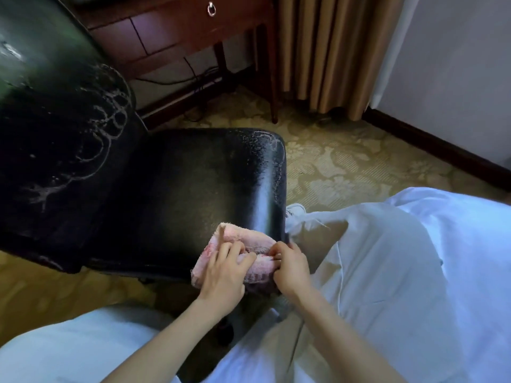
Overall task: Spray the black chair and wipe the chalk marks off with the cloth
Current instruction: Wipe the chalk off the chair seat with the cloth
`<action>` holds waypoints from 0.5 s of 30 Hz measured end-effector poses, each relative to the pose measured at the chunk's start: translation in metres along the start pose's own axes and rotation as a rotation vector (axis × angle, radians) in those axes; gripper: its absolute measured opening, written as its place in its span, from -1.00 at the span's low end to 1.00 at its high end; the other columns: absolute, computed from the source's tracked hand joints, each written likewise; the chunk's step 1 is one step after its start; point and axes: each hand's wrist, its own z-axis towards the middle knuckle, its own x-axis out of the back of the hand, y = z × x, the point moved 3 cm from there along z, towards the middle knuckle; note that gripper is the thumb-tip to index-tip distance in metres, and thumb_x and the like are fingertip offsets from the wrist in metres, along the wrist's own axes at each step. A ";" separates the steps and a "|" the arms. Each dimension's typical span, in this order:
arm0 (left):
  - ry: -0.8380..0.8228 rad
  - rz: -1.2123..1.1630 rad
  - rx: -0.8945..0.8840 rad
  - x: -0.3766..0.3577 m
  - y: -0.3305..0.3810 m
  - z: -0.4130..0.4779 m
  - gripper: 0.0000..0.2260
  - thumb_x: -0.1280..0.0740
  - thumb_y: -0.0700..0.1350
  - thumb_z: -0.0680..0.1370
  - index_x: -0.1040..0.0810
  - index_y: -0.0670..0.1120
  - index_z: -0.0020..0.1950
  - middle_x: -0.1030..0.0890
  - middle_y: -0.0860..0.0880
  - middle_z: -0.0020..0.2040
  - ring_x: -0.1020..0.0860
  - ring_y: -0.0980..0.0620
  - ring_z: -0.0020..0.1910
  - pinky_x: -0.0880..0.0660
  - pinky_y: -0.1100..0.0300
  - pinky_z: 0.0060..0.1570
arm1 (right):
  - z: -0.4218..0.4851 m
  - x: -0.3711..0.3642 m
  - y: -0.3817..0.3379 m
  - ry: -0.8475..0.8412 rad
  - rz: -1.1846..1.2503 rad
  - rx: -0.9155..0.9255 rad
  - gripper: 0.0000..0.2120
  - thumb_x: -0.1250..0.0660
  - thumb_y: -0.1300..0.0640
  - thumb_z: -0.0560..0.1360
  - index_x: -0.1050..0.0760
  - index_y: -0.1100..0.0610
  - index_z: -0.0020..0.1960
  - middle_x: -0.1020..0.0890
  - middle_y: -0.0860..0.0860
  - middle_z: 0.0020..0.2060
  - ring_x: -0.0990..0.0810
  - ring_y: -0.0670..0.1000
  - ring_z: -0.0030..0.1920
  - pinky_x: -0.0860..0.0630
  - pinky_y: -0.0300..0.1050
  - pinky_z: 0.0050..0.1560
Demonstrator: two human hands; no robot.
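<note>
Cloth [240, 236] first: it's a pink folded towel sitting on the near corner of the black chair [193, 183] seat, around 6 o'clock from the seat's middle. Its long axis runs roughly 8 to 2 o'clock, and the lower-left end hangs a bit over the seat's near edge.

Both hands are on it. The left hand [224, 269] has its fingers curled down onto the middle of the cloth, gripping it. The right hand [291, 268] pinches the 3 o'clock end, right at the seat's front corner.

The chair lies with its backrest at 9 o'clock and its front edge facing 3 o'clock, so the whole thing runs left to right across the view. Loopy chalk marks [109, 117] cover the backrest, and the fainter scribbles [269, 140] sit on the seat's far corner around 1 o'clock. The surface looks speckled there.

A wooden desk [177, 29] stands at 12 o'clock, with a tan curtain [326, 51] beside it and patterned carpet [331, 161] underneath.
</note>
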 end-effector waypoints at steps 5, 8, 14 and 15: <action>-0.007 -0.060 -0.016 -0.004 -0.010 0.017 -0.41 -0.42 -0.25 0.15 -0.51 0.00 0.17 -0.47 -0.03 0.07 -0.46 -0.10 0.05 -0.51 -0.04 -0.04 | 0.016 -0.003 0.004 0.082 0.133 -0.005 -0.59 -0.19 0.40 0.29 -0.55 0.07 0.03 -0.50 0.02 -0.10 -0.50 0.09 -0.04 -0.34 -0.16 -0.11; 0.039 -0.099 0.014 -0.001 -0.024 0.047 -0.42 -0.35 -0.32 0.15 -0.52 -0.01 0.16 -0.47 -0.03 0.05 -0.47 -0.10 0.01 -0.51 -0.04 -0.05 | 0.040 0.002 0.002 0.105 0.172 0.006 -0.55 -0.20 0.39 0.30 -0.58 0.03 0.08 -0.57 0.03 -0.04 -0.54 0.06 -0.01 -0.42 -0.16 0.01; 0.053 -0.136 0.016 0.001 -0.045 0.129 -0.44 -0.36 -0.33 0.22 -0.55 -0.04 0.20 -0.48 -0.05 0.07 -0.46 -0.12 0.06 -0.55 -0.05 -0.10 | 0.127 0.017 0.001 0.123 0.140 0.073 -0.52 -0.19 0.34 0.24 -0.58 0.02 0.07 -0.60 0.06 -0.03 -0.54 0.09 0.01 -0.43 -0.15 0.03; 0.045 -0.134 0.020 0.000 -0.048 0.144 -0.45 -0.37 -0.31 0.25 -0.54 -0.04 0.23 -0.46 -0.05 0.10 -0.43 -0.11 0.10 -0.54 -0.05 -0.07 | 0.143 0.020 0.001 0.134 0.132 0.090 -0.52 -0.17 0.31 0.22 -0.59 0.04 0.07 -0.60 0.07 -0.05 -0.55 0.11 0.00 -0.39 -0.20 0.00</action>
